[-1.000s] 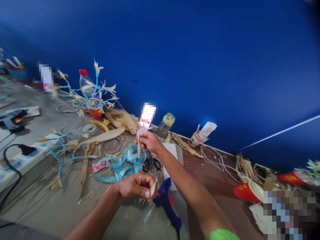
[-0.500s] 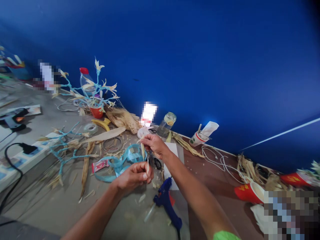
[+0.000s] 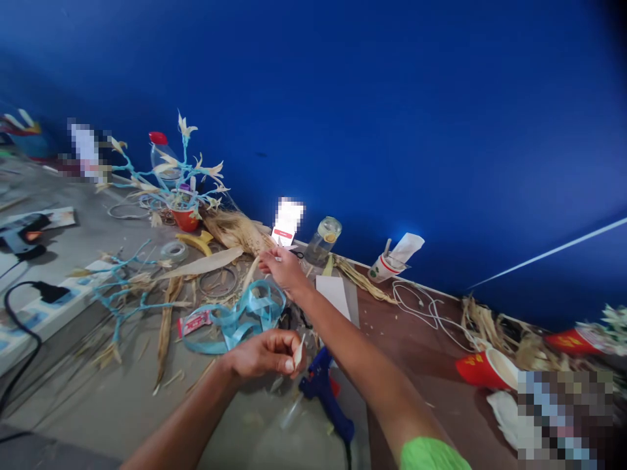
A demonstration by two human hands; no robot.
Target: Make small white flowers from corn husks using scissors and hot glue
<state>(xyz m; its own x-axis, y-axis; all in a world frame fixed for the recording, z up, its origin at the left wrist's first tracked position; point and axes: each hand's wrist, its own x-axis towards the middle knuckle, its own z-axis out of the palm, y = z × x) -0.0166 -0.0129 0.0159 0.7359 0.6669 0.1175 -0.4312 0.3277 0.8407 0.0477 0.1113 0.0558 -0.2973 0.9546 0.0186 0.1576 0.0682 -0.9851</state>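
Pale husk piece [image 3: 298, 353]: located in the left grip [image 3: 267, 354], pinched between thumb and bent fingers, one tip projecting upward. Right grip [image 3: 281, 266] is farther out, fingers drawn together; a pale strip [image 3: 251, 271] meets its fingertips, but whether it is pinched there cannot be told. Handling judgement: the piece looks thin, so light pressure near one edge should avoid creasing and leave the free tip accessible. A blue glue gun [image 3: 326, 395] lies just beside the left grip, its upper end partly hidden by the right forearm; contact is best avoided, heat unverified. Beyond the left grip, light-blue ribbon [image 3: 255, 312] lies loosely looped on the littered worktop [image 3: 215, 421]; sleeve and strip could snag on it.
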